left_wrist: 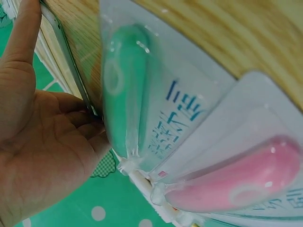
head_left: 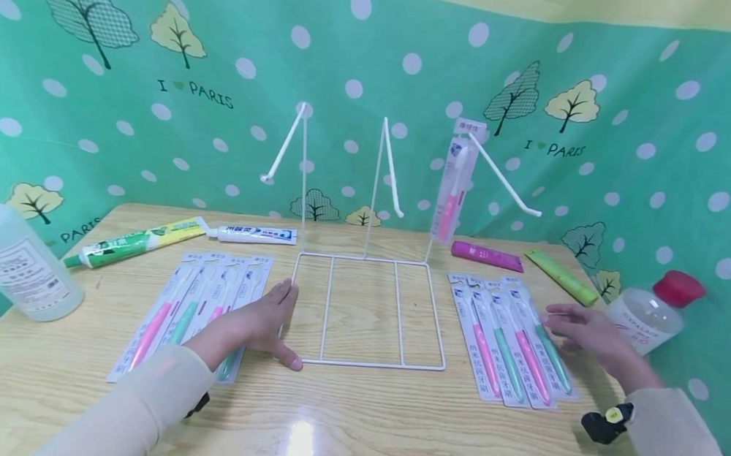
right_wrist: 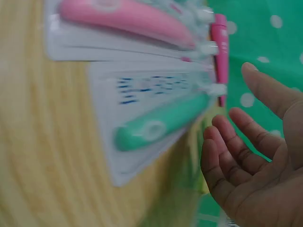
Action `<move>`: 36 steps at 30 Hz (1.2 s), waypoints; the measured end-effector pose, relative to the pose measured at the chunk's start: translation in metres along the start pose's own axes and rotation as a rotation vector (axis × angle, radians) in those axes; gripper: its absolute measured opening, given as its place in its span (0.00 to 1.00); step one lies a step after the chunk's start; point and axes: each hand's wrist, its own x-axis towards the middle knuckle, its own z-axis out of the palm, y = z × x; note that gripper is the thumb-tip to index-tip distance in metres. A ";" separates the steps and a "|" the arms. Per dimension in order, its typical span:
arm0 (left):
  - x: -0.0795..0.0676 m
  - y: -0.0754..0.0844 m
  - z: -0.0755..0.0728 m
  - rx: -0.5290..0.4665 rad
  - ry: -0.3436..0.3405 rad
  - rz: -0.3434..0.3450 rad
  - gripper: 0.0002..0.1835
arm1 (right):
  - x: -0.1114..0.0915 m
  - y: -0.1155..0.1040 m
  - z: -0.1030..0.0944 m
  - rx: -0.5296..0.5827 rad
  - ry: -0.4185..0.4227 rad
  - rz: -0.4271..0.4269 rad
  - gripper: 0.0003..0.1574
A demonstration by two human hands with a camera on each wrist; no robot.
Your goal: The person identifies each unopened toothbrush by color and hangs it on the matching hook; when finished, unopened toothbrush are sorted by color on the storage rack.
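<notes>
A white wire display rack with three slanting prongs stands mid-table. One packaged pink toothbrush hangs on its right prong. My left hand rests against the left side of the rack's base, thumb by the front corner, fingers extended. Beneath that wrist lie several packaged toothbrushes with pink and green handles, seen close in the left wrist view. On the right, my right hand hovers beside another fanned row of packaged toothbrushes. Its fingers are loosely bent and hold nothing; the nearest brush there is green.
Behind the left row lie a green-yellow toothpaste tube and a white-blue tube. A magenta tube and a lime tube lie back right. A pump bottle stands left, a red-capped bottle right.
</notes>
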 end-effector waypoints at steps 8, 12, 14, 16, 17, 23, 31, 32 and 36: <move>0.001 -0.002 0.001 -0.005 -0.006 0.002 0.72 | 0.009 0.001 0.012 -0.114 0.052 0.073 0.49; 0.000 -0.002 0.001 0.005 -0.014 -0.008 0.72 | 0.012 -0.004 0.014 -0.140 0.049 0.123 0.51; 0.000 -0.001 0.000 0.002 -0.015 -0.004 0.72 | 0.014 -0.005 0.014 -0.143 0.050 0.148 0.50; -0.001 0.000 0.000 0.003 -0.014 -0.003 0.71 | 0.015 -0.007 0.014 -0.146 0.048 0.168 0.49; -0.001 0.000 -0.001 0.004 -0.013 0.000 0.71 | 0.015 -0.007 0.014 -0.150 0.048 0.175 0.49; -0.001 0.000 -0.001 0.004 -0.006 0.007 0.71 | 0.018 -0.010 0.011 -0.155 0.037 0.204 0.46; -0.001 0.000 -0.001 0.003 -0.014 -0.004 0.71 | 0.018 -0.014 0.012 -0.155 0.038 0.204 0.47; -0.001 0.000 -0.001 0.000 -0.015 -0.005 0.71 | 0.018 -0.014 0.013 -0.156 0.040 0.206 0.47; -0.001 0.000 0.000 0.010 -0.015 -0.012 0.72 | 0.018 -0.015 0.013 -0.156 0.040 0.225 0.48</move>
